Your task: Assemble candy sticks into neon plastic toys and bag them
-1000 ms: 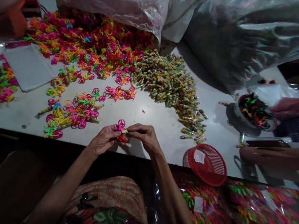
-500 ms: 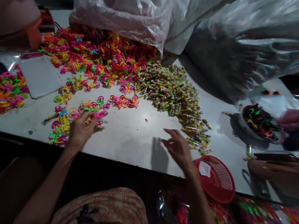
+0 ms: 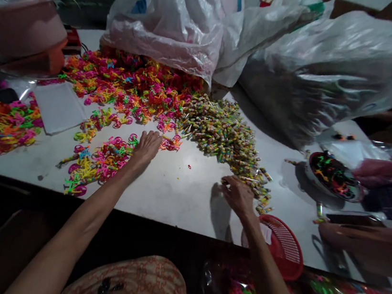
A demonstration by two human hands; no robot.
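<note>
My left hand (image 3: 148, 146) reaches palm down over a small cluster of pink and orange plastic toy pieces (image 3: 172, 143), its fingers bent onto them. Whatever lies under those fingertips is hidden. Nearer me is a loose heap of bright toy pieces (image 3: 111, 157), some with round wheel shapes like tiny bicycles. My right hand (image 3: 238, 194) is held at the near edge of a pile of small patterned tubes (image 3: 220, 128) in clear wrapping. Its fingers are curled together at the tips, and I cannot make out what is between them.
A red plastic basket (image 3: 285, 248) sits at the table's front edge beside my right forearm. Large plastic sacks (image 3: 168, 27) stand behind the piles. To the right are a bowl of dark and coloured pieces (image 3: 335, 175) and a brown case (image 3: 368, 239); a white pad (image 3: 58, 107) lies left.
My left hand has moved away and right, from the near toy heap to the pink cluster. My right hand has shifted slightly toward the tubes, and its fingers have drawn together. The view has shifted slightly.
</note>
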